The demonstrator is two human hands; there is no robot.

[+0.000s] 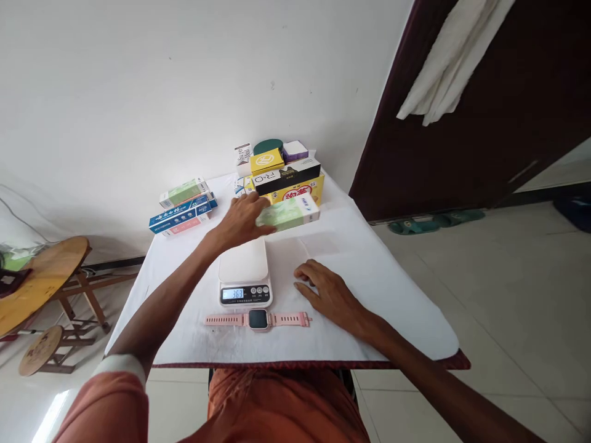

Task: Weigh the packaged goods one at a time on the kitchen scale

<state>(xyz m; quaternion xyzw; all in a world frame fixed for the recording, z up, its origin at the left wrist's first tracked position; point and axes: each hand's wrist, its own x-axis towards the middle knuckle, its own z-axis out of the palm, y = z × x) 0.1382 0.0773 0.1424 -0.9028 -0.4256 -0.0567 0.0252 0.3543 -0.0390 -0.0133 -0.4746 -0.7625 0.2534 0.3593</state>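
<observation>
My left hand (243, 218) grips one end of a long green and white carton (290, 212), held tilted above the table behind the scale. Below that wrist stands a white digital kitchen scale (244, 261); its lit display appears to read 363, and no object lies on the visible part of its plate. My right hand (329, 293) rests on the tablecloth right of the scale, holding nothing, fingers loosely bent and the thumb apart. In front of the scale lies a smartwatch (258, 319) with a pink strap stretched out flat.
Stacked cartons (182, 209) lie at the table's back left. Behind the held carton stand a yellow box (318, 187), a black and white box (286, 176), and a green round container (268, 146). A wooden stool (41, 351) and slippers (413, 226) are on the floor.
</observation>
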